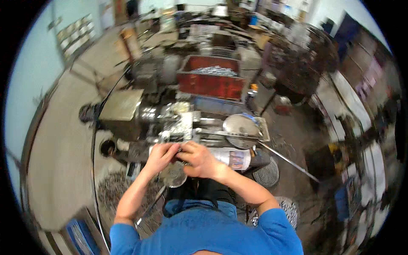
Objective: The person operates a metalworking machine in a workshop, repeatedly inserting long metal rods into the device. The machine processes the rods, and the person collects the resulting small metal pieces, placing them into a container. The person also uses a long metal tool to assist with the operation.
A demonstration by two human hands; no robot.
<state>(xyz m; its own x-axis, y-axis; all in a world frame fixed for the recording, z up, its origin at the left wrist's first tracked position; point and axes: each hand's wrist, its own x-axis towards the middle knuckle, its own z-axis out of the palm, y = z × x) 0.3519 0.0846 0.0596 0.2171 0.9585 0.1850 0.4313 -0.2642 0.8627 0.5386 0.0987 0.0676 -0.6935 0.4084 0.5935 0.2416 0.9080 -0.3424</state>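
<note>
My left hand (160,159) and my right hand (200,160) meet in front of my waist, fingertips pinched close together. A small dark metallic bit shows between them, too small and blurred to name. Just beyond the hands is a lathe-like machine (121,108) with a shiny cylindrical spindle (149,114) and a bright, wet-looking middle part (182,124). A printed sheet (239,159) lies along its near edge, right of my hands. Below my fingers is a round grey metal disc (173,176), partly covered by the left wrist.
A red crate (208,85) heaped with small metal parts (216,70) stands behind the machine. A round metal plate (238,124) sits at its right, with a long rod (293,161) jutting out. Metal shavings (121,191) cover the floor at left; baskets of parts (267,171) stand at right.
</note>
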